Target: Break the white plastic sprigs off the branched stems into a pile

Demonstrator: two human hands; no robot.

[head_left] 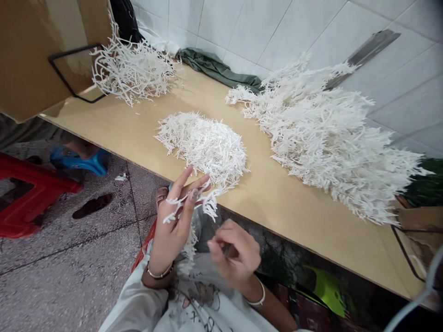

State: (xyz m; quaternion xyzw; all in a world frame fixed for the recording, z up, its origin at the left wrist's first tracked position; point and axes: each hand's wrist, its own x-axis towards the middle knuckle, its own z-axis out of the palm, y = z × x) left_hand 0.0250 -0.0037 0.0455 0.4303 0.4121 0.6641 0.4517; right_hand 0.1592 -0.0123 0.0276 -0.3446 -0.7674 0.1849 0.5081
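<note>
My left hand (176,219) pinches a thin white branched plastic sprig (208,203) between thumb and fingers, just in front of the table's near edge. The sprig's twigs stick out on both sides of the fingers. To its right, my right hand (236,252) is curled, thumb near the fingertips; whether it holds something small is hidden. Just beyond the left hand lies a pile of short white pieces (211,145) on the table. More white sprigs (189,246) hang or lie below, near my lap.
A big heap of white sprigs (321,133) covers the right part of the table (277,203). A looser heap (133,69) sits at the far left beside a cardboard box (41,50). Green cloth (218,69) lies along the wall. Red (34,189) and blue (79,159) stools stand left.
</note>
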